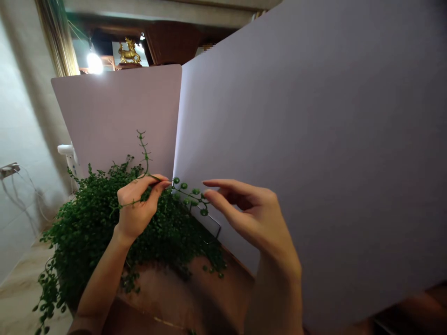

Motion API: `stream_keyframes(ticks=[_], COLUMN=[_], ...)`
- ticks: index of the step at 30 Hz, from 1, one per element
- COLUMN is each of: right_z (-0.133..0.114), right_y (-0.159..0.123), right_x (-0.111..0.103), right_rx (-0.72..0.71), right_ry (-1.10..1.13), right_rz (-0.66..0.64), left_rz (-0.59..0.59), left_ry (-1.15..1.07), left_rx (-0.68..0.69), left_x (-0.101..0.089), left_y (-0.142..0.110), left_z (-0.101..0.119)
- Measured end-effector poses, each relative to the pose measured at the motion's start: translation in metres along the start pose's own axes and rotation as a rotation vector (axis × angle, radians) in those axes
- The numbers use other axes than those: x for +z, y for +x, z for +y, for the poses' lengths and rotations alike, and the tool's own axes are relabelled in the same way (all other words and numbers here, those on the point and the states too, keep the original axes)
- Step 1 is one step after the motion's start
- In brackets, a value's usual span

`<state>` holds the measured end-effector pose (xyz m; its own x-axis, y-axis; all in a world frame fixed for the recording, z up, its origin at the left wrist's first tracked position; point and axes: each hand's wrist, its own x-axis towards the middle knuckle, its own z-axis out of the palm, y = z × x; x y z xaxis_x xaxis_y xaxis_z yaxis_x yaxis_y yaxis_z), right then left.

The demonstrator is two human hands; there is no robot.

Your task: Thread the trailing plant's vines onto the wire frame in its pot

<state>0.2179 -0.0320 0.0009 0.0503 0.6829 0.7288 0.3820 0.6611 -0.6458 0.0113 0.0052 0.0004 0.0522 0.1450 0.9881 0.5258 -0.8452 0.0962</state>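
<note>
My left hand (138,209) pinches a thin green plant stem (183,191) between thumb and forefinger. Round, bead-like green leaves line the part of the stem that reaches right from the fingertips. Another piece of stem (144,149), nearly bare, rises above the same hand, and a short one crosses its back. At the tip of the beaded end, my right hand (251,214) has thumb and forefinger apart, the thumb close to the last beads; whether it touches them I cannot tell. A dense, trailing string-of-pearls plant (91,214) spreads below and behind my left hand.
Tall pale panels (314,139) stand behind and to the right, meeting at a corner. Beneath the plant is a brown surface (167,284). A white device (68,151), a wall socket with cables (10,170), a lit bulb (94,63) and a golden figurine (129,51) lie beyond.
</note>
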Motion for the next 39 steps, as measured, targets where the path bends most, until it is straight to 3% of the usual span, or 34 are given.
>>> stream_keyframes(ticks=[4,9,13,20,25,28,34,39], right_z=[-0.001,0.003,0.006,0.013,0.017,0.020,0.027,0.032], right_y=[-0.001,0.002,0.004,0.004,0.005,0.006,0.015,0.021], right_x=[0.001,0.001,0.000,0.001,0.002,0.006,0.024,0.035], right_rx=[-0.049,-0.076,-0.101,-0.140,-0.171,-0.155,0.053,0.161], right_ry=[-0.093,-0.205,-0.206,-0.133,-0.138,-0.154,-0.045,0.054], right_rz=[-0.052,-0.146,-0.090,0.079,0.170,0.237,0.310,0.276], left_rz=[0.009,-0.003,-0.030,-0.116,-0.348,-0.431,-0.308,-0.258], left_ry=[0.019,-0.076,-0.100,-0.010,-0.127,-0.137,-0.104,-0.108], left_rx=[0.172,0.249,0.315,0.200,0.019,-0.008,0.092,0.102], left_x=[0.001,0.001,0.000,0.000,-0.004,-0.005,0.005,0.013], left_y=[0.000,-0.003,-0.004,0.000,0.002,0.001,-0.008,-0.010], left_z=[-0.003,-0.004,-0.002,0.004,0.008,0.010,0.013,0.011])
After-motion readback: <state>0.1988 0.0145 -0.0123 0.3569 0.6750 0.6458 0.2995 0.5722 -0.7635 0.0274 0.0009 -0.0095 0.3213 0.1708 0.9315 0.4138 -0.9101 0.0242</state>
